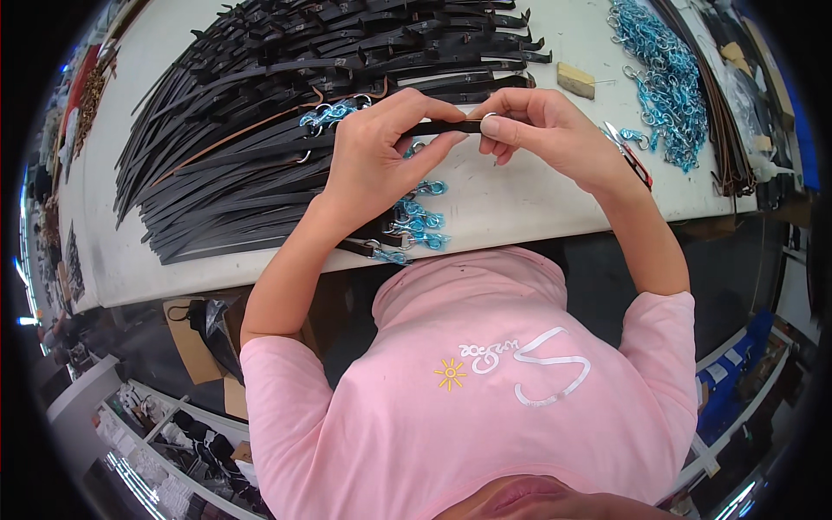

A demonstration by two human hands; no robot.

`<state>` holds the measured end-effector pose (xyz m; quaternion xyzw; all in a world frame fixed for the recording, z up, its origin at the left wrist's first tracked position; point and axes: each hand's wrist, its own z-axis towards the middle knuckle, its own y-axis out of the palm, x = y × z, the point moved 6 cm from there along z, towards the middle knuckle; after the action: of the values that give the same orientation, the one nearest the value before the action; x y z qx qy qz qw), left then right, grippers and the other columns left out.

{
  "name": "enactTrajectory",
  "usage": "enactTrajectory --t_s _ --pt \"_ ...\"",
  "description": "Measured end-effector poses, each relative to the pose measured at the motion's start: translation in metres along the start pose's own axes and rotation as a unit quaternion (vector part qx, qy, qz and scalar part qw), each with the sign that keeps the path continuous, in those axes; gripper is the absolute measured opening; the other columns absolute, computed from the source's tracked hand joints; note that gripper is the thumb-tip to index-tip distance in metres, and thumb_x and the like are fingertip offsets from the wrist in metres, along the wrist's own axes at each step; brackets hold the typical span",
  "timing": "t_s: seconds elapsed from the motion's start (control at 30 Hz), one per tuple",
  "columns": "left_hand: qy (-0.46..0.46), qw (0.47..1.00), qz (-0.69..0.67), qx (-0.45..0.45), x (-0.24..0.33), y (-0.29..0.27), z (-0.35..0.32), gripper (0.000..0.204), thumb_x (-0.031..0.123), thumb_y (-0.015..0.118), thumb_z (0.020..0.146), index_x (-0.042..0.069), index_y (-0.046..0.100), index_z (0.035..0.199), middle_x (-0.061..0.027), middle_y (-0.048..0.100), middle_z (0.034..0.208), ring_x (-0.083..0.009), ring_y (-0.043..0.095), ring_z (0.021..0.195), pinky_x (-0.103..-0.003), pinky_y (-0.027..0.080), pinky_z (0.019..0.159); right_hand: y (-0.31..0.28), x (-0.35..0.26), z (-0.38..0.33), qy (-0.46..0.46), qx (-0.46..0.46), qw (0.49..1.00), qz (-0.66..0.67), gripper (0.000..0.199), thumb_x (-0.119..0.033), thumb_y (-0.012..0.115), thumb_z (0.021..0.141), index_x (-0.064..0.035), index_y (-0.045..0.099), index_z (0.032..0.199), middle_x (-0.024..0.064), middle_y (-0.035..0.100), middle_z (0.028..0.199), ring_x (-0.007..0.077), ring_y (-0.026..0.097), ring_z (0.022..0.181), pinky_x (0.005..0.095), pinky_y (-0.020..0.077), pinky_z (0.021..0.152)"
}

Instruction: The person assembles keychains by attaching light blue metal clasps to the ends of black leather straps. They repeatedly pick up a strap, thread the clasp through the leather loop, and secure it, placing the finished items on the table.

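Note:
My left hand pinches a black strap between thumb and fingers above the table. Thumb and fingers of my right hand close on the same strap's end, where a silvery metal ring shows at the thumb tip. How the ring sits on the strap is partly hidden by the fingers. Below and left of my hands lie finished-looking black straps in a layered bundle. Metal clasps in blue wrapping sit at their near ends. Another blue-wrapped clasp group lies by my left knuckles.
A large heap of black straps covers the far table. Blue-wrapped metal clasps are piled at right, beside long brown straps. Red-handled scissors lie near my right wrist, and a yellowish block lies beyond it. An open cardboard box stands below the table's left.

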<state>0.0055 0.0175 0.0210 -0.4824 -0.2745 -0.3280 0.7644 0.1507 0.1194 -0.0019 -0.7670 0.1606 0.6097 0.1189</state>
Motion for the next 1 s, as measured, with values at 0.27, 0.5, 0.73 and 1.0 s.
enactTrajectory --t_s 0.27,0.5,0.73,1.0 --pt "-0.005 1.000 0.013 -0.006 -0.001 0.000 0.000 0.017 0.007 0.079 0.082 0.007 0.075 0.098 0.0027 0.073 0.090 -0.0008 0.056 0.066 -0.018 0.032 0.047 -0.002 0.005 0.003 0.013 0.007 1.000 -0.009 0.026 -0.023 0.064 0.098 0.0003 0.067 0.108 0.0041 0.068 0.086 0.0098 0.065 0.080 0.0261 0.0555 0.075" --pt "-0.017 0.999 0.028 -0.016 0.007 0.010 0.001 0.018 0.013 0.078 0.081 0.008 0.073 0.098 -0.0027 0.069 0.086 -0.0168 0.058 0.059 -0.029 0.044 0.052 -0.006 0.014 0.000 0.029 0.010 0.999 -0.027 0.028 -0.025 0.068 0.095 0.0017 0.070 0.101 0.0059 0.069 0.085 0.0116 0.065 0.076 0.0251 0.0545 0.071" --pt "-0.021 0.992 0.075 -0.097 0.010 0.027 0.005 0.019 0.018 0.077 0.082 0.009 0.072 0.098 -0.0053 0.063 0.081 -0.0231 0.059 0.060 -0.034 0.046 0.055 -0.016 0.018 -0.015 0.055 0.030 0.997 -0.046 0.026 -0.024 0.069 0.094 0.0007 0.070 0.100 0.0037 0.067 0.082 0.0095 0.063 0.076 0.0249 0.0548 0.071" --pt "-0.048 0.993 0.046 -0.092 0.005 0.040 0.004 0.018 0.017 0.078 0.082 0.007 0.074 0.097 -0.0047 0.062 0.079 -0.0188 0.057 0.057 -0.031 0.045 0.054 -0.020 0.026 -0.020 0.048 0.035 0.998 -0.032 0.026 -0.024 0.069 0.094 0.0013 0.070 0.100 0.0057 0.069 0.083 0.0116 0.065 0.077 0.0249 0.0547 0.072"
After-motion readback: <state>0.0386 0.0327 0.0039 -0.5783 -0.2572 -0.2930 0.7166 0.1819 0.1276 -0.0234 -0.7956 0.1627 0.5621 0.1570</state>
